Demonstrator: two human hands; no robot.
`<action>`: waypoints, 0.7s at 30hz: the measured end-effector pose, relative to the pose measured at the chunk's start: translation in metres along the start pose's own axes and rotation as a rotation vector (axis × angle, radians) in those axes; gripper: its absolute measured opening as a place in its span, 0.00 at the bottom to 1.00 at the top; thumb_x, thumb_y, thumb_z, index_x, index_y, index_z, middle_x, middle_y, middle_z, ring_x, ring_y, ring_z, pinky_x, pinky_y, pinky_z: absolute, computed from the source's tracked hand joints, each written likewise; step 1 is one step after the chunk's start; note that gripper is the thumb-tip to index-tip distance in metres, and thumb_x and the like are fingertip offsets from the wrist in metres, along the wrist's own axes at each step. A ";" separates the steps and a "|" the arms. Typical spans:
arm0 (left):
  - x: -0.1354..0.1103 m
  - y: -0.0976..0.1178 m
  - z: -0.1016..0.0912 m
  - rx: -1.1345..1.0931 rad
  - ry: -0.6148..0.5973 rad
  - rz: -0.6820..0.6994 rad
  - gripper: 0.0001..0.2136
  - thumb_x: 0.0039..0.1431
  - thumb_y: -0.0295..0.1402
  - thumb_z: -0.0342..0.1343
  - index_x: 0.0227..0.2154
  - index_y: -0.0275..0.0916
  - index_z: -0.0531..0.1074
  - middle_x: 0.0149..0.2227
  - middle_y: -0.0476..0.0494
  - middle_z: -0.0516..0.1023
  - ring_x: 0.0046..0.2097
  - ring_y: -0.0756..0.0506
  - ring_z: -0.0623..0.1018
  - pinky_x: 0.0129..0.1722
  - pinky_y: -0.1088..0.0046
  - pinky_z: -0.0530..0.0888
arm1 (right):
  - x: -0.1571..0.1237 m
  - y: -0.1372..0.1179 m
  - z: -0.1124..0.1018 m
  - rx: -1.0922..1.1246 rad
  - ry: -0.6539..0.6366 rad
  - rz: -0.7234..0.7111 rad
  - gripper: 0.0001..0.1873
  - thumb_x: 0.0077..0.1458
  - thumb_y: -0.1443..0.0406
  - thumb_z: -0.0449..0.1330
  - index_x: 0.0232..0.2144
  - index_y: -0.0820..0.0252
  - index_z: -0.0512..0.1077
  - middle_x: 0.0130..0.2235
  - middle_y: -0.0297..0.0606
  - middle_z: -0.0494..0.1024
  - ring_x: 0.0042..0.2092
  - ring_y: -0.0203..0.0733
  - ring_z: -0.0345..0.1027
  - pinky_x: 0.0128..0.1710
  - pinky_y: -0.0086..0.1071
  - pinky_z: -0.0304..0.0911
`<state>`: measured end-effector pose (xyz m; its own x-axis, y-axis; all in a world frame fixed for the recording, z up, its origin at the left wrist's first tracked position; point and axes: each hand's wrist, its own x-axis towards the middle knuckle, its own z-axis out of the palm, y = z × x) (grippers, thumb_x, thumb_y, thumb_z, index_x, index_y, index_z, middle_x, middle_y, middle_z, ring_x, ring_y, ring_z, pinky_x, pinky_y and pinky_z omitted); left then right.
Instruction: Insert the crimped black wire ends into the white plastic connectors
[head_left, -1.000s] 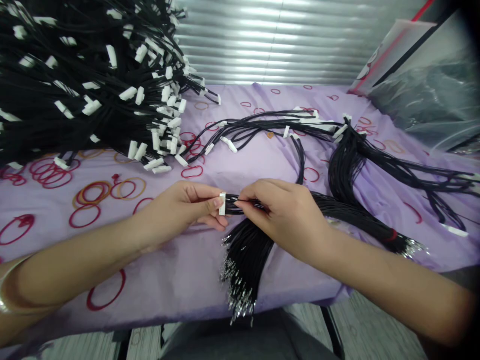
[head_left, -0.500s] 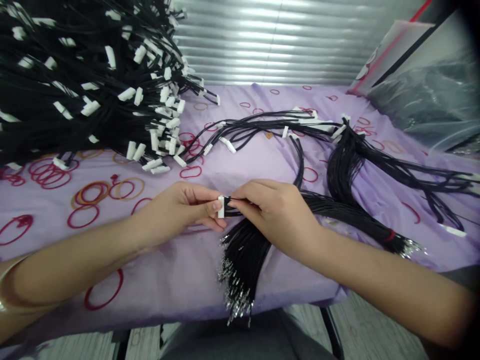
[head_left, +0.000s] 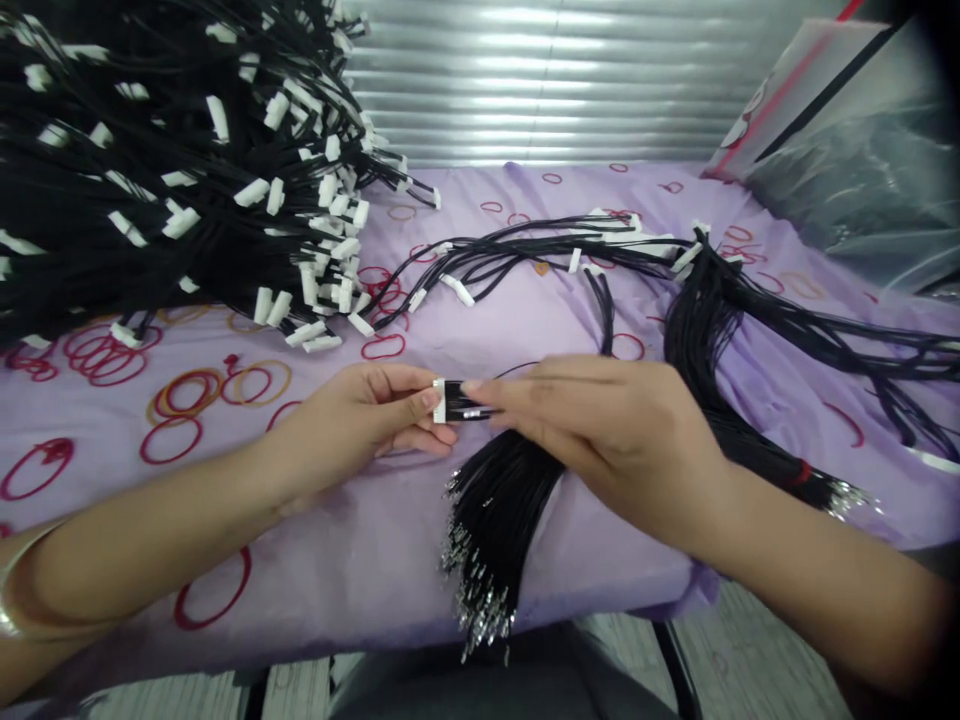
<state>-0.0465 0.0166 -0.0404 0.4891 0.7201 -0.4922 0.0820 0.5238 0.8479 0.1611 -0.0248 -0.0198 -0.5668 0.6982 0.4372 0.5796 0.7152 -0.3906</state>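
Note:
A small white plastic connector [head_left: 440,401] is pinched between the thumb and fingers of my left hand [head_left: 382,410]. Several black wires [head_left: 454,400] run from its right side toward my right hand [head_left: 622,430]. That hand is closed on a black wire, fingertips just right of the connector; a silvery metal terminal [head_left: 472,413] shows by the fingertips. How many wires the fingers hold is hidden. Below them a bundle of black wires [head_left: 510,510] fans out on the cloth, its bare metal terminals toward the front edge.
A large heap of black cables with white connectors [head_left: 180,180] fills the back left. More cables [head_left: 517,245] cross the back to the right, near a red-banded wire bundle [head_left: 780,455]. Red and yellow rubber bands [head_left: 184,390] lie on the purple cloth [head_left: 337,560]. Plastic bags [head_left: 862,180] stand back right.
My right hand has moved to the right, away from the connector, and its fingers have straightened. The wires beside the connector now show more. My left hand keeps its hold almost unmoved.

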 end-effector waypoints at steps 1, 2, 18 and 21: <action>0.000 0.000 0.000 -0.008 -0.005 0.003 0.03 0.54 0.29 0.58 0.29 0.35 0.73 0.28 0.50 0.77 0.31 0.55 0.78 0.34 0.85 0.77 | -0.001 -0.003 0.001 0.012 -0.050 -0.011 0.16 0.61 0.69 0.50 0.50 0.60 0.70 0.34 0.35 0.76 0.35 0.32 0.70 0.35 0.26 0.66; -0.001 0.001 0.000 -0.015 -0.011 0.006 0.02 0.54 0.29 0.58 0.29 0.35 0.72 0.28 0.50 0.77 0.31 0.55 0.78 0.35 0.84 0.77 | -0.002 -0.005 0.002 0.010 -0.099 -0.015 0.17 0.62 0.69 0.50 0.52 0.61 0.67 0.34 0.36 0.76 0.34 0.33 0.69 0.34 0.26 0.66; 0.000 0.001 0.002 -0.007 0.009 0.021 0.02 0.54 0.27 0.58 0.32 0.36 0.71 0.29 0.52 0.77 0.30 0.55 0.79 0.33 0.86 0.78 | 0.007 -0.001 0.022 0.104 -0.011 0.332 0.04 0.53 0.71 0.54 0.28 0.64 0.69 0.26 0.31 0.70 0.27 0.29 0.60 0.29 0.24 0.53; 0.000 0.000 0.001 0.021 0.003 0.027 0.03 0.54 0.29 0.58 0.32 0.37 0.71 0.30 0.52 0.77 0.30 0.55 0.79 0.33 0.86 0.78 | 0.009 0.000 0.025 0.067 -0.032 0.364 0.04 0.53 0.71 0.55 0.28 0.65 0.69 0.26 0.32 0.69 0.28 0.30 0.60 0.30 0.25 0.53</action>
<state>-0.0457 0.0158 -0.0401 0.4884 0.7356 -0.4694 0.0867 0.4943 0.8649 0.1411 -0.0179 -0.0363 -0.3493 0.9072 0.2344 0.7078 0.4194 -0.5684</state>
